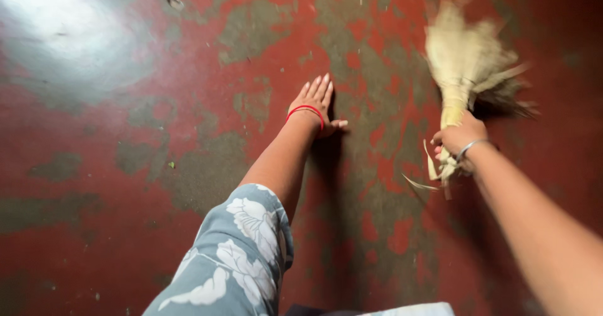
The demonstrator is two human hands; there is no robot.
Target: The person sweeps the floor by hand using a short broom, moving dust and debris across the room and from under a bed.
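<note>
My right hand (460, 139), with a silver bangle on the wrist, grips the bound handle of a short straw broom (468, 58). The broom's pale bristles fan out away from me and touch the floor at the upper right. My left hand is out of the picture. In the middle of the view my bare leg stretches forward from a blue floral trouser leg (235, 253). Its foot (317, 99) rests flat on the floor, with a red thread around the ankle. The foot lies to the left of the broom, apart from it.
The floor (125, 165) is worn red paint with grey patches showing through and small bits of dirt scattered on it. A bright glare lies at the upper left. A pale cloth edge (408, 310) shows at the bottom.
</note>
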